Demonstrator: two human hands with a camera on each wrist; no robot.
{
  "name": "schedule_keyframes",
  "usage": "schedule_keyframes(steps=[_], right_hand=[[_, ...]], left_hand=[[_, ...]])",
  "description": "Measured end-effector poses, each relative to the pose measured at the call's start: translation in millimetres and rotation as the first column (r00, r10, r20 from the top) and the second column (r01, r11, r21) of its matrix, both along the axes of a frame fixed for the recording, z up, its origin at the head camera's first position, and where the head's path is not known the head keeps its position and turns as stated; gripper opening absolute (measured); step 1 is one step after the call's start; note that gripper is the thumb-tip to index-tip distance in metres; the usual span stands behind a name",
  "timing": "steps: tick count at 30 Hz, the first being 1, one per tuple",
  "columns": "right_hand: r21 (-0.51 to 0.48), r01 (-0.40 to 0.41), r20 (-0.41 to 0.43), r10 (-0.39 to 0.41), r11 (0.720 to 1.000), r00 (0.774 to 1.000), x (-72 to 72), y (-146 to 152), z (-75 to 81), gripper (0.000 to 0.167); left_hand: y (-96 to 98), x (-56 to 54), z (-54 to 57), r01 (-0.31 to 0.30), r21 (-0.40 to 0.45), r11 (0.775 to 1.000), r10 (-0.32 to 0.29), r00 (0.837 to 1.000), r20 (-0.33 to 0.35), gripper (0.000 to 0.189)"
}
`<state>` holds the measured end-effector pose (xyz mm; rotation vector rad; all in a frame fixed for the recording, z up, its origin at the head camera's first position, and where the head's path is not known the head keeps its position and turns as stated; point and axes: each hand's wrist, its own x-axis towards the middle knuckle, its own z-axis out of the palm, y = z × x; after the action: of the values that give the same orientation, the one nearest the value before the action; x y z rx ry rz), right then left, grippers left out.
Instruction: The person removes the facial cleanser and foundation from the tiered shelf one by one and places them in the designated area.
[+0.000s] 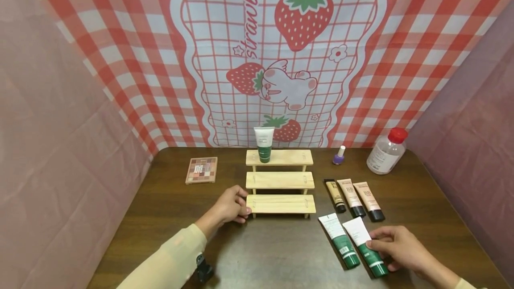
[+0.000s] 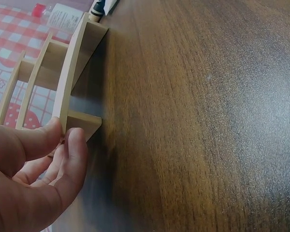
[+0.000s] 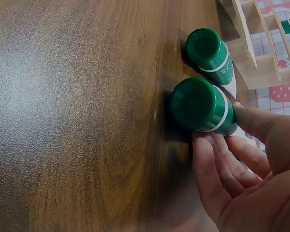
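Observation:
My left hand [image 1: 231, 205] pinches the left end of the lowest step of a three-tier wooden stand [image 1: 281, 204]; in the left wrist view its thumb lies on top and fingers curl below. On the top step a small white-and-green squeeze tube [image 1: 264, 144] stands upright on its cap. At the right, my right hand [image 1: 399, 246] grips a larger white-and-green squeeze tube [image 1: 365, 246] by its sides, thumb on one side and fingers on the other. That tube lies on the table beside a similar tube [image 1: 339, 241], both with green caps toward me.
Behind the gripped tube lie two beige BB cream tubes [image 1: 351, 197] and a gold tube [image 1: 335, 195]. A purple nail polish bottle [image 1: 339, 156] and a clear red-capped bottle [image 1: 386, 153] stand farther back. An eyeshadow palette [image 1: 201, 170] lies at the left. A checked cloth [image 1: 132, 35] hangs behind.

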<state>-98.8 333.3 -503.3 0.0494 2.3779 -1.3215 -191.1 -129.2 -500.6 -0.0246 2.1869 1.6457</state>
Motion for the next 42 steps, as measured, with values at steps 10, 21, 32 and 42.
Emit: schedule_keyframes(steps=[10,21,32,42], right_hand=[[0.053,0.005,0.005,-0.005,0.999,1.000,-0.6,-0.9,4.5,0.043],[0.098,-0.002,-0.021,0.004,0.995,1.000,-12.7,-2.2,18.8,0.042],[0.007,-0.084,-0.397,0.080,0.996,0.914,-84.5,-66.4,67.6,0.039],[-0.132,-0.109,-0.462,0.036,0.985,0.886,-141.6,-151.9,94.2,0.045]], left_hand=[[-0.7,-1.1,-0.1,-0.004,-0.006,1.000,0.004,1.000,0.010,0.042],[-0.7,-1.1,0.2,-0.005,-0.005,1.000,0.005,1.000,0.013,0.043],[-1.8,-1.1,-1.4,-0.009,-0.003,1.000,0.009,1.000,0.012,0.043],[-0.5,-2.8,0.1,0.000,0.003,1.000,0.000,1.000,0.010,0.044]])
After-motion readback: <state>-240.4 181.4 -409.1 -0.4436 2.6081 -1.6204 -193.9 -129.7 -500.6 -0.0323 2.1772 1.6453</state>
